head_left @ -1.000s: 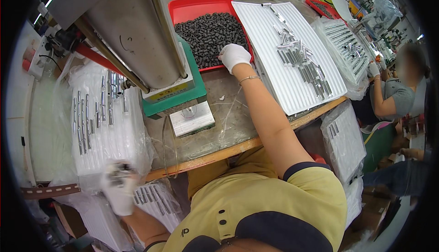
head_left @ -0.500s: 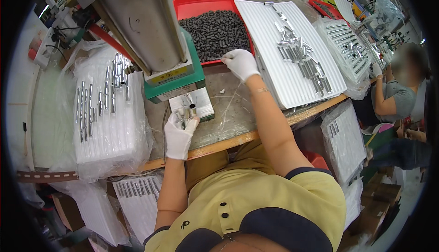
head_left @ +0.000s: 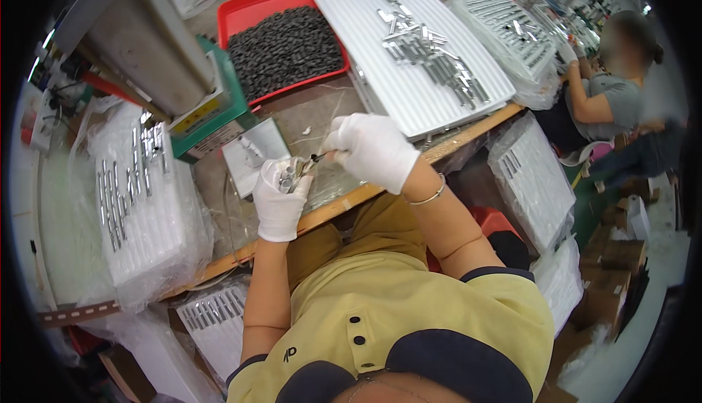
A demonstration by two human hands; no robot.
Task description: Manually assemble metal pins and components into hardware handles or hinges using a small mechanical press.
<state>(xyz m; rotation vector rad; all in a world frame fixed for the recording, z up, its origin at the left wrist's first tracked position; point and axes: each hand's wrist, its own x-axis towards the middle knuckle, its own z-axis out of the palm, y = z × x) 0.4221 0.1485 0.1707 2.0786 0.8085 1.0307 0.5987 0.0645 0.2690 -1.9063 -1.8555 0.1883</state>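
Left hand: curled around several metal tubes, on the near side of the red tray.
Right hand: fingers narrowed, apparently pinching a small dark piece at the tubes.
Progress: piece seemingly not seated; plenty left loose.
Red tray: heaped black pieces.
White board, right of red tray: scattered tubes.

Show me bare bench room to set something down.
Free: grey benchtop between red tray and right hand, bar one white scrap; also ribbed white tray's near-left part, beside its metal tubes. Crowded: the red tray, heaped with dark pieces, and around the left hand, by the white block.
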